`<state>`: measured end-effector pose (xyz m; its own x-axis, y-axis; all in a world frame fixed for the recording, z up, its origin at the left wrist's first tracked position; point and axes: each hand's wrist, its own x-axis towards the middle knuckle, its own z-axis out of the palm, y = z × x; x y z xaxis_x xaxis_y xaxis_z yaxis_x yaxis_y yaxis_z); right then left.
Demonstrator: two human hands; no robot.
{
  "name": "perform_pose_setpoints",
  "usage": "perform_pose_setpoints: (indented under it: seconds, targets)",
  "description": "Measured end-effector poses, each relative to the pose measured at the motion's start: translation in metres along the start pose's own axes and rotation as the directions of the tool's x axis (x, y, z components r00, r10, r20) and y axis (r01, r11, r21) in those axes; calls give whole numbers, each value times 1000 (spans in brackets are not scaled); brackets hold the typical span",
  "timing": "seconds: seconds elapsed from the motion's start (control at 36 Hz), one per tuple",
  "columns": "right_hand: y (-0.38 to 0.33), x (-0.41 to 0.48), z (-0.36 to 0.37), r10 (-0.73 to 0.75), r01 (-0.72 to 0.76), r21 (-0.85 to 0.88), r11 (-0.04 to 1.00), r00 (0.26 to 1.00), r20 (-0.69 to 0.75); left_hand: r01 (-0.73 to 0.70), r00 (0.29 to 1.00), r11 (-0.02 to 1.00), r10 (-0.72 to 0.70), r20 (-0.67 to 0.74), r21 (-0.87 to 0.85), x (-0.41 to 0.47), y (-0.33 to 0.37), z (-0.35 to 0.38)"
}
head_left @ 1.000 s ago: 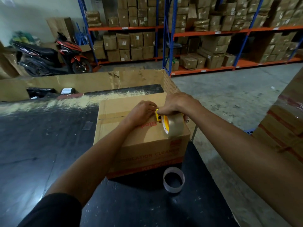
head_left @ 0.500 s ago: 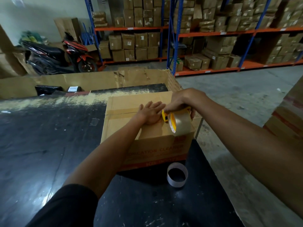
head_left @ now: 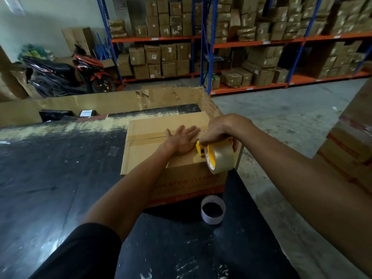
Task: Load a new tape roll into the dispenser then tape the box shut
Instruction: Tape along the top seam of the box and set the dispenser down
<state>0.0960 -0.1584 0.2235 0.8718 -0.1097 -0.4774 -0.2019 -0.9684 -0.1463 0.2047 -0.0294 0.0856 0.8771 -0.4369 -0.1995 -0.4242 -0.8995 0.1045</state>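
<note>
The cardboard box (head_left: 161, 150) sits on the black table (head_left: 60, 178), at its right edge, with flaps closed. A strip of brown tape (head_left: 147, 136) runs along the centre seam from the left edge of the lid toward the hands.

The left hand (head_left: 182, 140) lies palm-down on the lid, fingers extended and slightly spread, pressing flat over the seam. It grips nothing.

The right hand (head_left: 221, 129) is closed from above around the yellow dispenser (head_left: 201, 150), fingers curled over its top. The tape roll (head_left: 220, 157) (clear-brown, with a yellow core) is mounted in the dispenser and stands on edge above the right near corner of the lid. The dispenser's front end is just beside the left hand's fingertips; whether its blade touches the cardboard cannot be determined from this angle.

An empty white tape core (head_left: 213, 209) stands on the table just in front of the box, near the table's right edge, apart from both hands.
</note>
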Motion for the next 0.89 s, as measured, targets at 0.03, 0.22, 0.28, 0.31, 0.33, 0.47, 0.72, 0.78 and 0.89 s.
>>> perform_pose_setpoints:
  seconds: [0.03, 0.22, 0.28, 0.31, 0.33, 0.47, 0.72, 0.78, 0.89]
  targets:
    - [2, -1, 1, 1, -1, -5, 1000, 1000, 8, 13, 1000, 1000, -13, 7, 6, 1, 1, -1]
    - [15, -19, 16, 13, -13, 1, 1000, 999, 39, 21, 999, 1000, -21, 33, -10, -1, 2, -4]
    - [13, -26, 19, 10, -10, -10, 1000, 1000, 6, 7, 1000, 1000, -6, -3, 13, -4, 7, -4]
    - [12, -30, 20, 4, -4, -17, 1000, 1000, -5, -12, 1000, 999, 13, -18, 46, -6, 10, -5]
    - [11, -34, 20, -4, 3, -23, 1000, 1000, -14, -34, 999, 996, 36, -17, 78, -8, 14, -5]
    - [11, -48, 24, -64, 56, -103, 993, 996, -70, -33, 997, 999, 31, 66, 30, -13, 21, -2]
    - [27, -67, 44, -73, 66, -92, 994, 994, -77, -11, 996, 1000, 10, 87, 16, -6, 20, -3]
    - [28, -70, 48, -89, 81, -92, 992, 992, -94, -14, 995, 1000, 14, 95, 8, -8, 20, -3]
    - [27, -68, 55, -100, 90, -85, 992, 987, -122, -35, 992, 999, 32, 125, 21, -11, 19, -7]
